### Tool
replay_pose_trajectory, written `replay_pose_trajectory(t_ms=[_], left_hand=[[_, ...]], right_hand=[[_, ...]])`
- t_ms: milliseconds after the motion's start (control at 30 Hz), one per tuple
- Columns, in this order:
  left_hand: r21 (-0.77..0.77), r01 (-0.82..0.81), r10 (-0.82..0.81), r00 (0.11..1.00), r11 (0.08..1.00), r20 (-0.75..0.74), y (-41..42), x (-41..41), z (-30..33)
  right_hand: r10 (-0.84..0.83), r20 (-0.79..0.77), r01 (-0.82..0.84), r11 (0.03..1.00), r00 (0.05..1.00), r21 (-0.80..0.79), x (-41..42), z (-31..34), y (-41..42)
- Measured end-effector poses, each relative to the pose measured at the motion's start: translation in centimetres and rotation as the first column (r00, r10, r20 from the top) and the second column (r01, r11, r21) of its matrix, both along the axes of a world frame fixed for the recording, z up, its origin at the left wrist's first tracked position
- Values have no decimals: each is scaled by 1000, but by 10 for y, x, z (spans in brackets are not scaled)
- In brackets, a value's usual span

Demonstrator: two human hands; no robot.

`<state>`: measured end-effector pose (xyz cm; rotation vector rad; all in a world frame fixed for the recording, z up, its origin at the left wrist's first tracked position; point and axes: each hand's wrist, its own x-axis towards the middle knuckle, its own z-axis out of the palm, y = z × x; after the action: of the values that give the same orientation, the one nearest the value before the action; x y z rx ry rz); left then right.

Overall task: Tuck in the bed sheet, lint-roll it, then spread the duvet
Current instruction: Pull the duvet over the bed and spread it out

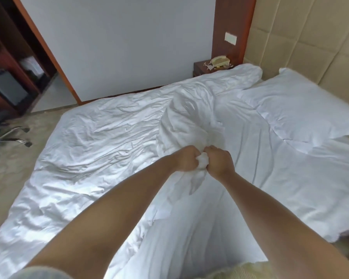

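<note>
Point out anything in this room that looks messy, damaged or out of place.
The nightstand beside the telephone is strewn with torn whitish scraps, which look like litter. The duvet lies crumpled, with its near edge bunched in the left hand and right hand. The pillow sits at an angle.

Both hands point(204, 161) fisted on bunched duvet point(109, 137).

Bare forearms, unadorned hands point(204, 160)
</note>
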<state>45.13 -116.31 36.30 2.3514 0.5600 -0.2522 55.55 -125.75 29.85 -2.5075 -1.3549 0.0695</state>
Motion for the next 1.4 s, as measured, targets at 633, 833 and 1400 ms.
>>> replay_pose_trajectory(t_ms=[633, 833, 1400], left_hand=[[70, 195, -135, 859, 978, -494, -70, 77, -113], [153, 179, -59, 814, 972, -578, -105, 85, -99], [185, -88, 179, 808, 979, -562, -399, 48, -62]], right_hand=[[-12, -316, -165, 835, 949, -525, 64, -46, -117], [118, -278, -253, 814, 953, -522, 77, -43, -140], [450, -69, -419, 751, 890, -510, 69, -7, -393]])
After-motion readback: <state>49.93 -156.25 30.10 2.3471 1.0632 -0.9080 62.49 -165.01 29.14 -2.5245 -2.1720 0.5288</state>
